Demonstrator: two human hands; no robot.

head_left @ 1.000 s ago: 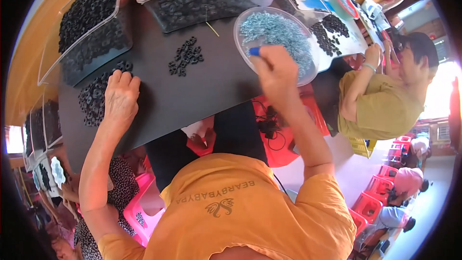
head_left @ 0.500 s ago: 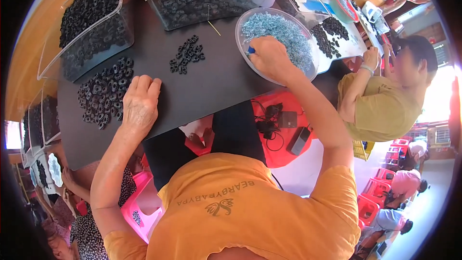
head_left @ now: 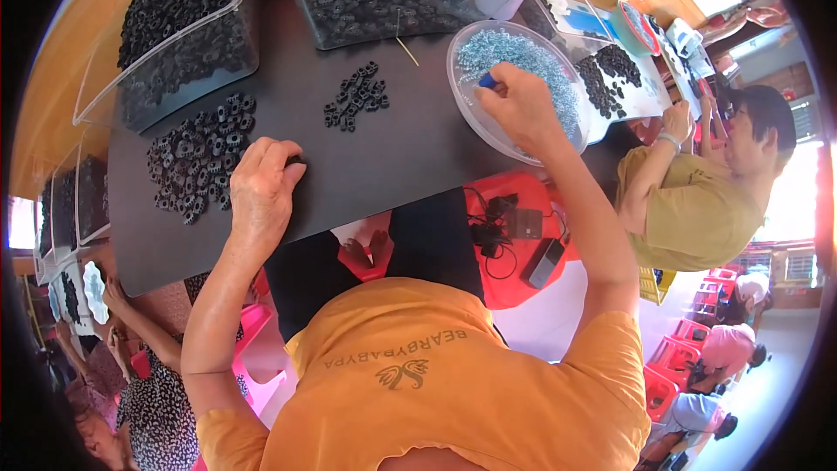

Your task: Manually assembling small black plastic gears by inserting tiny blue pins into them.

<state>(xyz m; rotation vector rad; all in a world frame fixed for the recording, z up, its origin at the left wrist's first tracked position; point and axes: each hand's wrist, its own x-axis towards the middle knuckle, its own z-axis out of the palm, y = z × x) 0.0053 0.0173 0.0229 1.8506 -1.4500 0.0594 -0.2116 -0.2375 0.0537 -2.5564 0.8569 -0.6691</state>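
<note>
My left hand (head_left: 261,187) is closed above the near part of the dark table (head_left: 349,183). A small black piece (head_left: 296,159) shows between its thumb and fingers. Just left of it spreads a pile of black plastic parts (head_left: 196,161). Over the round clear tub (head_left: 478,122), my right hand (head_left: 523,109) is closed on a small blue object (head_left: 487,80), whose kind I cannot make out. The tub holds many tiny pale-blue, shiny pieces (head_left: 514,52). Between my hands, farther back, lies a smaller group of black parts (head_left: 356,98).
Two clear bins, one at the left (head_left: 187,74) and one at the back (head_left: 384,4), hold black parts. A thin yellowish stick (head_left: 407,51) lies before the back bin. At the right sits a co-worker (head_left: 697,201). Below the table edge, a red stool (head_left: 506,283) holds cables and devices.
The view has shifted slightly. My left thumb has come out to the side, and a black piece now shows at its tip. My right hand has lifted a little, still over the tub.
</note>
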